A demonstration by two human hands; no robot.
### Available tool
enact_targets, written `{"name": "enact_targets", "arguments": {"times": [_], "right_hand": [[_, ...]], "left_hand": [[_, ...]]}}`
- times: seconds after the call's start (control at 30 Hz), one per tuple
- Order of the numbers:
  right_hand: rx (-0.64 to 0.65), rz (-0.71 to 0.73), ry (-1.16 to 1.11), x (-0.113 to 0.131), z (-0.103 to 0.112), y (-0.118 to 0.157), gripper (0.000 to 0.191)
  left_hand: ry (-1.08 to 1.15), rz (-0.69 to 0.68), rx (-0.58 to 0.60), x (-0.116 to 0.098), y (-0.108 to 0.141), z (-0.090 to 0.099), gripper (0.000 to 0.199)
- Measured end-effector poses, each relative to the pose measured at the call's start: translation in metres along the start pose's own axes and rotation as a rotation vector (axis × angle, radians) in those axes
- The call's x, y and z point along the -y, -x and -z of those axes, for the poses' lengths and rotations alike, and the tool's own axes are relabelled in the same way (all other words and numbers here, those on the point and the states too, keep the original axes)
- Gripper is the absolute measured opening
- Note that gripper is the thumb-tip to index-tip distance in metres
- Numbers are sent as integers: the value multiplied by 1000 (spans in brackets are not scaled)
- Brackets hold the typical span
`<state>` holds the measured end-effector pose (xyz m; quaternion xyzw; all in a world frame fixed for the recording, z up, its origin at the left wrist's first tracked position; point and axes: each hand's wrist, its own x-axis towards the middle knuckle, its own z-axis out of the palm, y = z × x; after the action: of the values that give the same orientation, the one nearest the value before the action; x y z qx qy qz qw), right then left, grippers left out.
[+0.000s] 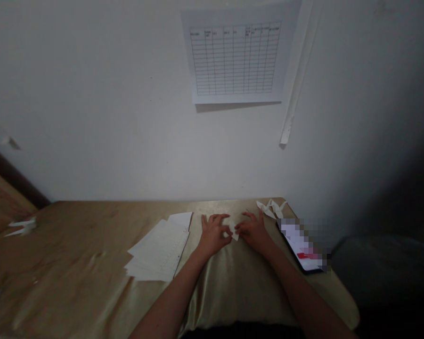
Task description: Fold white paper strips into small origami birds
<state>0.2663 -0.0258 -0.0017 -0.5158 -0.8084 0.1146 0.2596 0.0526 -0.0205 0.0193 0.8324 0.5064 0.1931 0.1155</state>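
Dim wall light leaves the bench (92,254) dull, and right of the white sheets (159,252) I see the left hand (215,234) and right hand (253,231) pinching a small white paper (234,232), other fingers loosely spread; uneven pulling might tear it.

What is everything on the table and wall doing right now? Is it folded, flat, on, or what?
small white paper: between both hands, one end pointed
left hand: curled, at the paper
right hand: curled, at the paper
paper figures: folded
paper sheets: flat, overlapping
phone: screen lit
printed chart: hanging on the wall
tablecloth: creased
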Motion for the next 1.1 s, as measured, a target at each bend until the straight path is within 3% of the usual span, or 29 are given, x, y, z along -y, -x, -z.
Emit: {"name": "enact_targets", "arguments": {"times": [0.47,0.67,1.1], "right_hand": [[71,-27,92,9,5,-1,27],[72,-118,78,10,7,3,17],[29,-234,47,6,-4,-1,9]], "left_hand": [[-35,20,20,0,-3,0,13],[-14,84,72,2,-3,6,10],[-17,2,-16,4,-1,-8,7]]}}
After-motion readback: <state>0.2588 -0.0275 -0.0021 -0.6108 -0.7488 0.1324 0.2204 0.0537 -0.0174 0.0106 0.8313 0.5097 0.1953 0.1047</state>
